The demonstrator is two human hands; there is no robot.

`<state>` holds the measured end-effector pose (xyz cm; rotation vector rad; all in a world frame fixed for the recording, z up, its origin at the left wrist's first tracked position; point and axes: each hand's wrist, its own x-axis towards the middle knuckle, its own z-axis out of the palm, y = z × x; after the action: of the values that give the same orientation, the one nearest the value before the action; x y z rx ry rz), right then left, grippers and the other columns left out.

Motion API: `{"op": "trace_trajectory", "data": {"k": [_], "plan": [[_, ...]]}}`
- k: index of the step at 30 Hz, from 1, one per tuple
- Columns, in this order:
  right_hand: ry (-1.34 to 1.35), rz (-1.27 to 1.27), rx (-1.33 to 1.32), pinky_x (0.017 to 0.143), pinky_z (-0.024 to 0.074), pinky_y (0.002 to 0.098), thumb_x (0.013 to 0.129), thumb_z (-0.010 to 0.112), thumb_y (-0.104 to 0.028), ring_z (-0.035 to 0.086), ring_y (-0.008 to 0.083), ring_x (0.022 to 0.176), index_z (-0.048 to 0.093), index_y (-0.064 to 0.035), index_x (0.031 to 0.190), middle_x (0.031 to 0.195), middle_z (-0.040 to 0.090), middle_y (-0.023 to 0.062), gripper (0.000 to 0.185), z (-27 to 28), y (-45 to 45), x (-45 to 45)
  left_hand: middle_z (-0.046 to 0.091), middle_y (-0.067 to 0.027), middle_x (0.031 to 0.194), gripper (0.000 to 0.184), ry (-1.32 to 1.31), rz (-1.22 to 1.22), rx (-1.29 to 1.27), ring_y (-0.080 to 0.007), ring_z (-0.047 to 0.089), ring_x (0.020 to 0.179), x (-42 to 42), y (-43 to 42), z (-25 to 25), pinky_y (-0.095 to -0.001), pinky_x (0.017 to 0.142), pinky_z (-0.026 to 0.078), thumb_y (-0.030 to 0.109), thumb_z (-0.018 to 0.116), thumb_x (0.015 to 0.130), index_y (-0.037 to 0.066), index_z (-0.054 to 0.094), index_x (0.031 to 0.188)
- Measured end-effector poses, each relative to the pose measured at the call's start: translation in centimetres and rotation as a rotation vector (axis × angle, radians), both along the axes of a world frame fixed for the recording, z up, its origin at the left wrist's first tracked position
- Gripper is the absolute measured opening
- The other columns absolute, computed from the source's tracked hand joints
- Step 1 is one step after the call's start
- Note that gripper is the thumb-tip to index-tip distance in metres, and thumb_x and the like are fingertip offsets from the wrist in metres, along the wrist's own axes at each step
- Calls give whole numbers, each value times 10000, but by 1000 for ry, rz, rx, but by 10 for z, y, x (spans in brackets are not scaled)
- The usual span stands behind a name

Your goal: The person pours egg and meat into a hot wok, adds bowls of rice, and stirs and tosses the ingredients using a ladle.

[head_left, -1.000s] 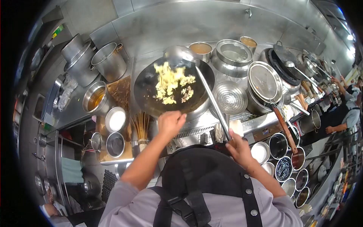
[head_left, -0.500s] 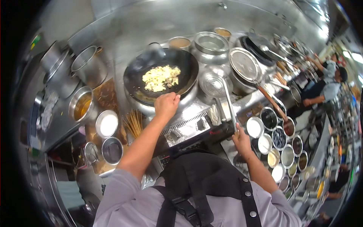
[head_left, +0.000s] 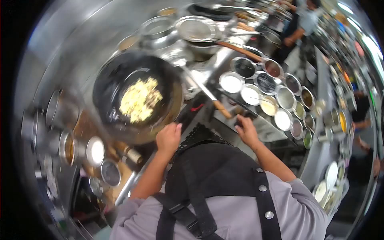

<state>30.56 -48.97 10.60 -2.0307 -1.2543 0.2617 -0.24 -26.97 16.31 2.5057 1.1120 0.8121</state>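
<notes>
My left hand (head_left: 169, 138) is closed at the near edge of a large black wok (head_left: 106, 88), gripping it there. Yellow scrambled egg with small brownish bits (head_left: 140, 100) lies inside the wok, which is tilted. Just past the wooden grip end of a long metal-handled utensil (head_left: 206, 92) is my right hand (head_left: 247, 130), its fingers partly spread and apart from that handle. The utensil's head, close to a blurred round metal strainer (head_left: 178, 58), cannot be made out.
Several round containers of sauces and seasonings (head_left: 286, 98) stand to the right. Metal pots (head_left: 62, 108) and a white-filled bowl (head_left: 95, 151) are at left. A lidded-looking sieve (head_left: 196, 30) sits behind. A co-worker (head_left: 302, 28) stands at the far right.
The view has swung round to the right. The wok has come closer to me and tilts, with my left hand on it. My right hand has let go of the utensil's handle.
</notes>
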Motion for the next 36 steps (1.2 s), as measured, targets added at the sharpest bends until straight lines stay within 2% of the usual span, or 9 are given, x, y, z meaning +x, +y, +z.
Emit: {"op": "trace_trajectory", "data": {"k": [6,9,11,13,15,17,19,27,36], "plan": [[182,-162,-56,869,550,425,936,710,-167,673,322,977,642,-89,1328,1044,667,135,406,-11,-199,-17,659,-174,822,327,148,68,-140,-385,624,765,28,-46,12,-509,703,472,296,649,1001,27,664,818],[262,-347,41,821,552,410,940,702,-159,680,299,900,660,-70,1296,959,674,125,370,5,-284,-24,652,-235,1101,370,80,11,305,-391,622,999,29,-32,-19,-483,840,505,300,662,1020,-22,673,1203],[243,-462,122,779,546,388,947,697,-159,675,264,840,671,-52,1272,910,687,112,344,9,-337,-28,626,-223,1129,399,-94,-136,259,-377,611,1064,63,-64,5,-450,883,516,249,682,1017,-29,627,1298],[376,-585,118,813,555,352,972,690,-171,692,203,898,659,-46,1306,985,718,91,358,29,-386,-35,644,-163,1084,317,-130,-226,-18,-300,630,1062,119,-103,11,-393,933,513,177,682,1015,-29,651,1254],[443,-699,193,773,546,342,972,686,-167,678,183,847,661,-35,1286,938,711,85,342,25,-435,-40,636,-36,951,267,-216,-605,-360,-124,624,853,184,-136,-27,-261,735,485,179,682,1018,-5,671,1211],[503,-804,275,734,536,332,972,682,-163,664,164,797,664,-24,1267,891,705,79,327,20,-477,-48,666,-4,895,213,-38,-769,-604,-97,626,760,249,-208,-45,-245,671,485,155,679,1014,18,689,1178],[656,-962,472,703,532,295,993,656,-143,656,126,778,668,-15,1254,875,704,59,292,13,-516,-59,692,-27,918,208,162,-906,-955,-107,645,752,296,-307,-27,-255,663,507,152,674,1016,20,687,1177],[947,-1540,1530,714,586,343,1029,625,-201,700,201,888,620,-43,1186,987,690,88,222,3,-636,-152,719,-122,1094,290,659,-1418,-1216,-164,680,861,403,-572,-1,-295,765,566,180,630,1032,-25,625,1237],[810,-1655,1698,768,603,418,1011,633,-155,688,230,928,620,-92,1065,1026,684,77,84,13,-703,-192,643,-174,1118,252,801,-1200,-1636,-328,698,943,442,-729,-37,-446,801,634,85,641,958,8,529,1169]]}}
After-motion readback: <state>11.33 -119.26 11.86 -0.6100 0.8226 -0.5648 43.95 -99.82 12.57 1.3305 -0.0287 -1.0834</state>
